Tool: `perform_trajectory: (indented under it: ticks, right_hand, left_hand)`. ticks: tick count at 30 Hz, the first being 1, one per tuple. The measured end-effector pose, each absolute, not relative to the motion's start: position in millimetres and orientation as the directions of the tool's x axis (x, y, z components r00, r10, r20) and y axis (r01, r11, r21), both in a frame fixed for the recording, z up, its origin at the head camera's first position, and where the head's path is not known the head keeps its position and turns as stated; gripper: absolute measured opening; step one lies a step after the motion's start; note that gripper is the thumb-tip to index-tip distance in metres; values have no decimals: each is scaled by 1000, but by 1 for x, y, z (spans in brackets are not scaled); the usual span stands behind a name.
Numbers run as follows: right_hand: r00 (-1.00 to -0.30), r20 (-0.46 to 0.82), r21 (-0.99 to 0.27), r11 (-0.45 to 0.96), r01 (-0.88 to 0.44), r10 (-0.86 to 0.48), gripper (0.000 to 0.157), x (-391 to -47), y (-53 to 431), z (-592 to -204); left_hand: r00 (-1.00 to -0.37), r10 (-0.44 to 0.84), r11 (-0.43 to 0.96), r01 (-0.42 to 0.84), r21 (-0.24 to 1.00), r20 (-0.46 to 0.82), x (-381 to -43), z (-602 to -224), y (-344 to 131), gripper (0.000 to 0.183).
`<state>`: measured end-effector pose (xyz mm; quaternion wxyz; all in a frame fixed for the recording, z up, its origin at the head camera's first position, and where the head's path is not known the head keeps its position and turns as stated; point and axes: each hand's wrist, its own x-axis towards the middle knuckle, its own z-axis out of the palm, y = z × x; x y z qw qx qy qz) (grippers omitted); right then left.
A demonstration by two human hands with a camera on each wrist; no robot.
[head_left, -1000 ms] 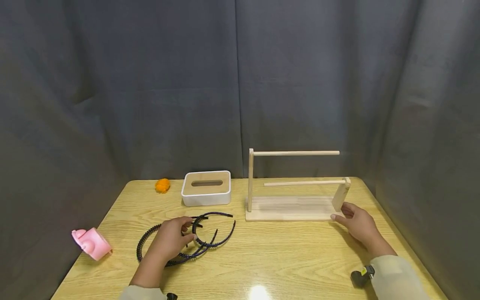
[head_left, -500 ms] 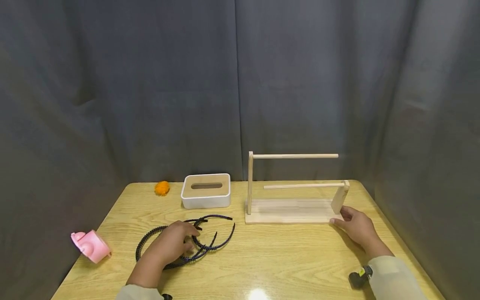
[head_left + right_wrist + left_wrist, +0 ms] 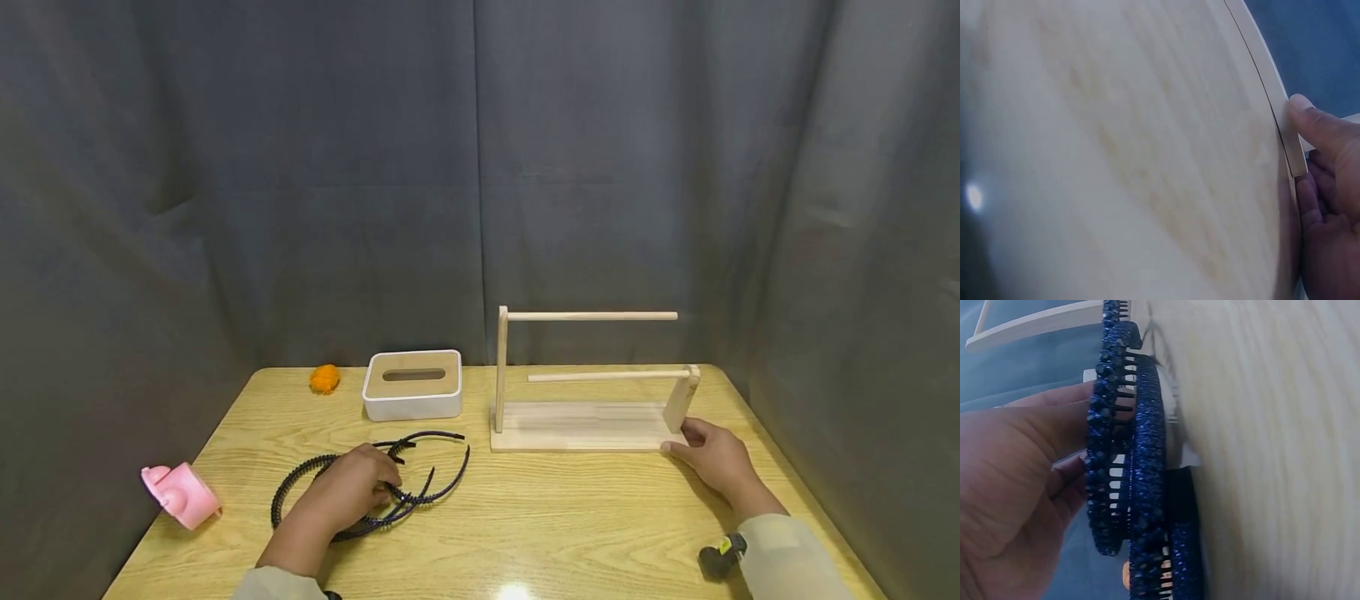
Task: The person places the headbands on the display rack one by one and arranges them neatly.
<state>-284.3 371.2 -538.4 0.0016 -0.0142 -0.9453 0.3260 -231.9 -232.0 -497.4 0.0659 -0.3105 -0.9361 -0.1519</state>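
Several dark blue, glittery toothed headbands lie overlapping on the left half of the table. My left hand is over them, its fingers curled down and partly hiding them. In the left wrist view, thumb and fingers pinch the uppermost headband, fingertips showing between its teeth; another headband lies right beneath it. On the right stands a pale wooden rack with a flat base, two uprights and two horizontal rods. My right hand grips its front right corner, thumb on the base edge and fingers curled at its end.
A white tissue box with a wooden lid stands at the back, left of the rack. An orange pom-pom sits beside it. A pink object lies at the table's left edge. Grey curtains surround the table.
My left hand has lowered slightly over the headbands, and its parted thumb and fingers have closed on one. The right hand stays at the rack's corner. The head view has tilted slightly up.
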Motion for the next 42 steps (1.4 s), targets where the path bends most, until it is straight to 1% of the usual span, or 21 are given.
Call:
perform_trajectory:
  ticks: [6,12,17,22,27,30,32,35,39,42]
  right_hand:
    - [-999,-11,-624,780,40,43,87,-284,371,-540]
    - [-999,-11,-623,781,47,51,88,-284,372,-541]
    - [-998,-22,-625,779,53,51,90,-284,372,-543]
    - [-998,-28,-626,778,59,53,90,-285,372,-544]
    - [-998,-23,-624,780,54,52,89,-284,373,-544]
    - [-998,-23,-625,779,54,51,90,-285,374,-545]
    - [-998,-24,-627,777,54,50,90,-285,374,-545]
    - [-999,-22,-627,778,52,49,92,-285,374,-547]
    - [-999,-19,-633,773,49,48,91,-285,373,-546]
    - [-999,-16,-635,772,41,40,91,-286,372,-545]
  left_hand:
    - [-783,573,750,620,230,243,-230,-496,-230,18]
    - [-730,607,728,669,148,316,-227,-488,-218,18]
    - [-717,591,739,665,109,369,-225,-484,-209,16]
    - [-705,566,739,664,116,428,-220,-485,-202,16]
    - [-647,577,691,712,124,499,-212,-482,-191,19]
    - [-623,580,651,742,161,525,-205,-478,-182,16]
    - [-633,565,630,745,218,529,-200,-475,-175,14]
    - [-695,510,605,708,364,507,-193,-472,-163,11]
    - [-820,415,559,572,600,395,-185,-471,-146,11]
    - [-875,371,488,469,736,312,-182,-471,-133,9]
